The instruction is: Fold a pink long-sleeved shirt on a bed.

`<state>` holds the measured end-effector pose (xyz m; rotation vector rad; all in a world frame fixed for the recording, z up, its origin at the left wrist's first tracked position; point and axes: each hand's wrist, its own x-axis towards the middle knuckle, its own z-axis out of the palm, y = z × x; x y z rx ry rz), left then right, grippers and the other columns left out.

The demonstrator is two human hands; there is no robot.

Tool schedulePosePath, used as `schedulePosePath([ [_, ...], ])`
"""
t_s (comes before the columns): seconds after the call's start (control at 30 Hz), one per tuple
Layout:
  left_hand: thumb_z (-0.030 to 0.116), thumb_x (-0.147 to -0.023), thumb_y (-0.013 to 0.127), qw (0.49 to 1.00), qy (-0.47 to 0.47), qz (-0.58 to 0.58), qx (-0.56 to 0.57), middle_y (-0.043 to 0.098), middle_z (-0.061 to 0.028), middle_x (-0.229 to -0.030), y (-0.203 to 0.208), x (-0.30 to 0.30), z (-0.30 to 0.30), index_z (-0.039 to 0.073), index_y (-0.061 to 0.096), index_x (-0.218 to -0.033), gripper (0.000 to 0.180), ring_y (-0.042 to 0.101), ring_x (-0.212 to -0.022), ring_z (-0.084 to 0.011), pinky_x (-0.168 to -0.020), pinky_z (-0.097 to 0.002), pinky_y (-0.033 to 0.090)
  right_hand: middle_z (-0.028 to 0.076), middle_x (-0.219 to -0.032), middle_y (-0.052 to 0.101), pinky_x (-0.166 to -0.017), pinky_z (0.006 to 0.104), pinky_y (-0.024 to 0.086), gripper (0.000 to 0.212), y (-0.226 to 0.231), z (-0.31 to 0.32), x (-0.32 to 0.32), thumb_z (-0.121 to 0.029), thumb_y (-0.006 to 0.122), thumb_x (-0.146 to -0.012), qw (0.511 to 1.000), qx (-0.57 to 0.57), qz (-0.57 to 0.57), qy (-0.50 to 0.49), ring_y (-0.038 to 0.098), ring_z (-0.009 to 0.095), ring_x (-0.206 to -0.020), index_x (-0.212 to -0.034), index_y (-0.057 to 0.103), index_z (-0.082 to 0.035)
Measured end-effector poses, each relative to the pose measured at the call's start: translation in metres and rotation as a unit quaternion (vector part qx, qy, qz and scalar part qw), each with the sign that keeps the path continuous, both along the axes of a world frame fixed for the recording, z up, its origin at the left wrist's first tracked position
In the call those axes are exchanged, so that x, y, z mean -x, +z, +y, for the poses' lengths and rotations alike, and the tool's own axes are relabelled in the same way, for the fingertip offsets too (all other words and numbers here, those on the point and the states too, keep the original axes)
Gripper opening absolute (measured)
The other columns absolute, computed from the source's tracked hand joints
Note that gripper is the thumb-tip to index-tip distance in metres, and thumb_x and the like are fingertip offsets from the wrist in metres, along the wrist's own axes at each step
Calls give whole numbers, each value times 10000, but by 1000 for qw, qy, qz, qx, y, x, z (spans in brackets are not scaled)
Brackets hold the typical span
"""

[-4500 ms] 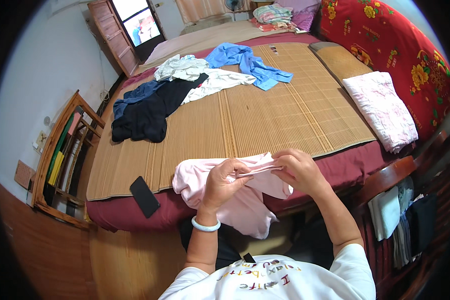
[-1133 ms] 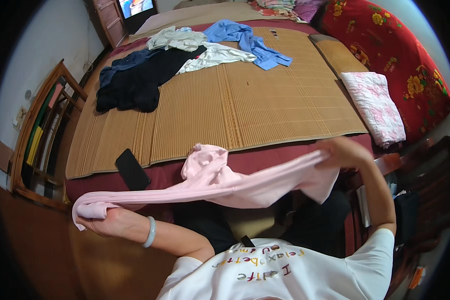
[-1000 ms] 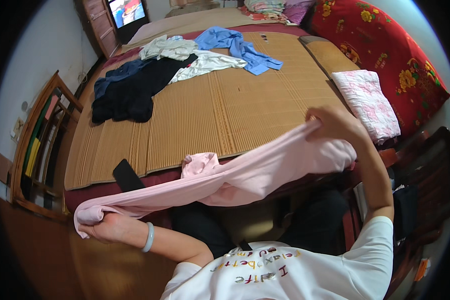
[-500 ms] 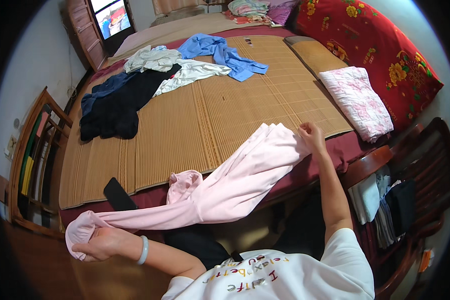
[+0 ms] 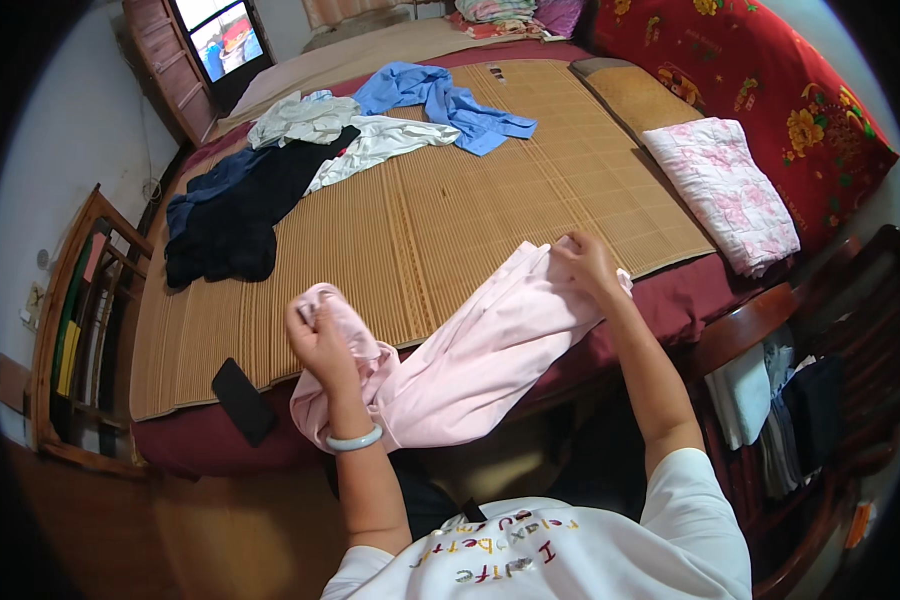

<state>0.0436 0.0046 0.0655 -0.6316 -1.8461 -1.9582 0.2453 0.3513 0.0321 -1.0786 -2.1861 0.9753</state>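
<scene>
A pale pink garment (image 5: 490,365) of soft, thin cloth hangs over the bed's front edge, partly resting on the bamboo mat. My right hand (image 5: 585,265) is closed on its wide upper right end, where the cloth gathers in folds. My left hand (image 5: 322,345), with a pale bangle at the wrist, is closed on the end of a narrow sleeve or leg, whose cloth loops down around the wrist. Whether that narrow part is a sleeve or a leg, I cannot tell. A black phone-like slab (image 5: 242,400) lies at the mat's front edge, left of my left hand.
Farther back on the bamboo mat (image 5: 450,230) lie black clothing (image 5: 235,225), a white garment (image 5: 385,145) and a blue shirt (image 5: 450,105). A folded pink-white quilt (image 5: 725,190) lies at the right. Beside the bed, a wooden chair (image 5: 745,325) holds folded clothes (image 5: 740,400).
My left hand has moved up and right, bringing the garment's narrow end from the far lower left onto the mat's front edge. My right hand has shifted slightly left along the gathered end.
</scene>
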Motion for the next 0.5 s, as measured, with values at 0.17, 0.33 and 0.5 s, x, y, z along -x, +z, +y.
schedulePosePath([
  [0.17, 79, -957, 611, 998, -38, -31, 45, 588, -36, -839, -13, 6, 9, -19, 564, -936, 110, 532, -778, -110, -729, -270, 472, 82, -866, 649, -693, 303, 490, 171, 28, -6, -42, -166, 759, -825, 986, -117, 118, 27, 626, 185, -789, -933, 716, -41],
  [0.33, 95, -963, 613, 997, -40, -59, 34, 583, -28, -856, -23, 15, 11, -22, 576, -950, 123, 533, -792, -103, -734, -265, 473, -31, -843, 614, -656, 206, 431, 66, 41, -10, -107, -29, 723, -822, 938, 217, 182, 202, 543, 47, -764, -863, 679, -57],
  [0.5, 97, -969, 608, 992, -56, -109, 28, 587, -18, -876, -29, 22, 11, -8, 574, -955, 111, 535, -799, -90, -728, -252, 469, -32, -774, 604, -678, 232, 443, 96, 43, -7, -130, -13, 731, -801, 978, 31, -3, 207, 531, 58, -735, -842, 649, -44],
])
